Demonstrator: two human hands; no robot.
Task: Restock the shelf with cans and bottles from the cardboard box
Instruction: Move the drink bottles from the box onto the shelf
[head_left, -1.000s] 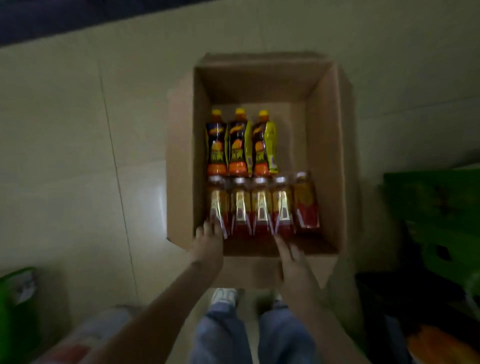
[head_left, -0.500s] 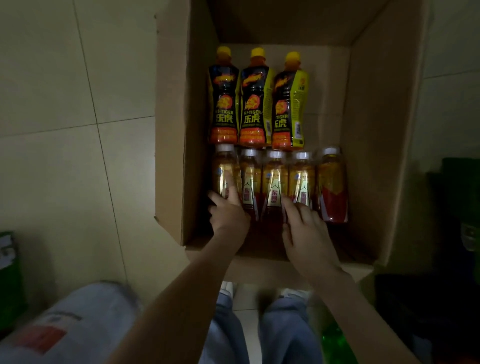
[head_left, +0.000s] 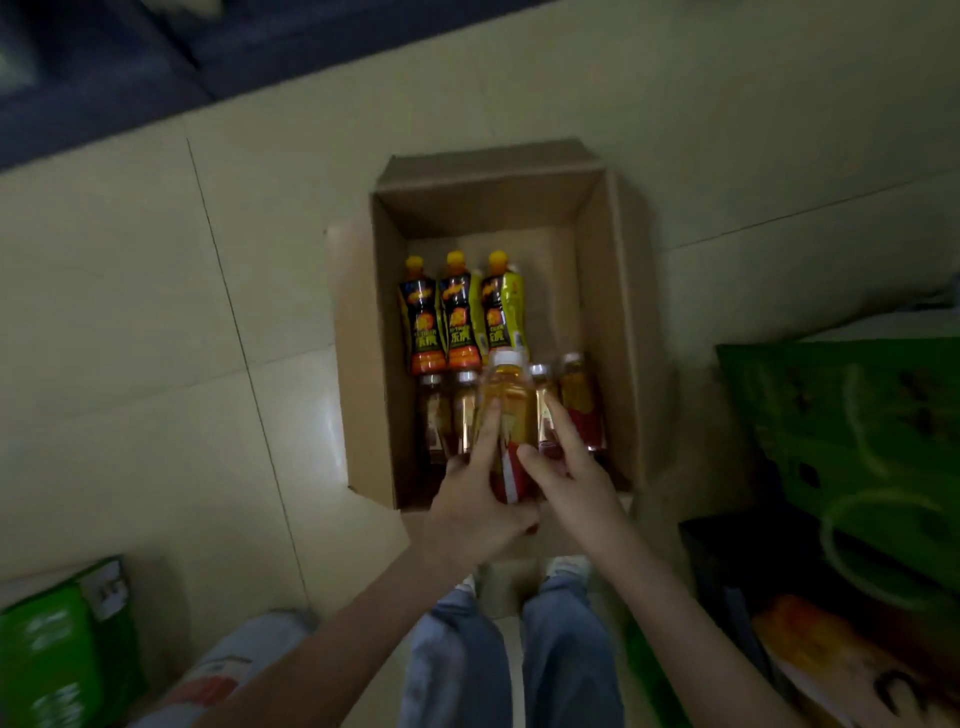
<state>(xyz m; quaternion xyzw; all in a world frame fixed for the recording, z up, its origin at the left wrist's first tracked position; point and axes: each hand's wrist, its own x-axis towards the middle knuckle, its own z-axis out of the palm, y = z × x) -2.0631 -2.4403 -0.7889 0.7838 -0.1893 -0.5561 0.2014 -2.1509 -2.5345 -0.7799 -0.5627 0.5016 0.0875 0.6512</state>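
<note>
An open cardboard box (head_left: 608, 322) sits on the tiled floor in front of me. Three black-and-orange bottles (head_left: 460, 317) with orange caps lie side by side at its far end. A row of amber tea bottles (head_left: 576, 400) with white caps lies nearer. One amber tea bottle (head_left: 511, 400) is raised above that row, its cap pointing away. My left hand (head_left: 475, 499) grips its lower part from the left, index finger stretched along it. My right hand (head_left: 569, 467) holds it from the right, thumb across its red label.
A green crate (head_left: 852, 431) stands to the right of the box, with dark goods and an orange pack (head_left: 831, 660) below it. A green package (head_left: 57, 644) and a pale bag (head_left: 234, 670) lie at lower left. My jeans and shoes (head_left: 566, 566) show just behind the box.
Both hands reached into the near row, closed on one tea bottle and lifted it out of the row. The camera view has pulled back from the box.
</note>
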